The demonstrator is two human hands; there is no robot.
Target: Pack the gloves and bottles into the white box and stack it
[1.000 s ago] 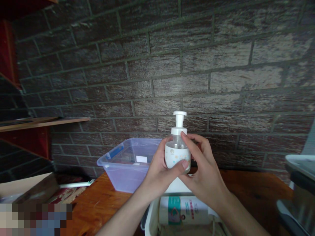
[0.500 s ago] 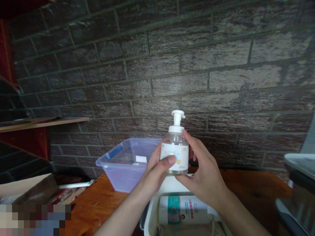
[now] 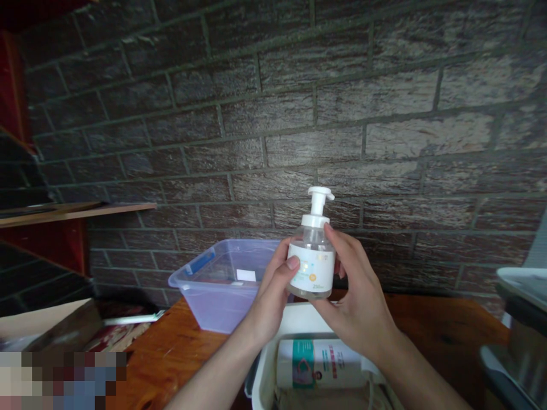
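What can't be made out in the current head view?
All in head view:
Held bottle: back faces away.
Its label: fine print too small; left hand covers part.
Purple bin: right side behind left hand.
White tray: near end cut off by bottom edge.

In here, dim light is leaving pale sheen on the brick wall (image 3: 423, 136) at two o'clock; shadow is swallowing ten o'clock, print on the pump bottle (image 3: 317, 265) is looking soft, and coarse pixel blocks (image 3: 64, 382) are covering eight o'clock.
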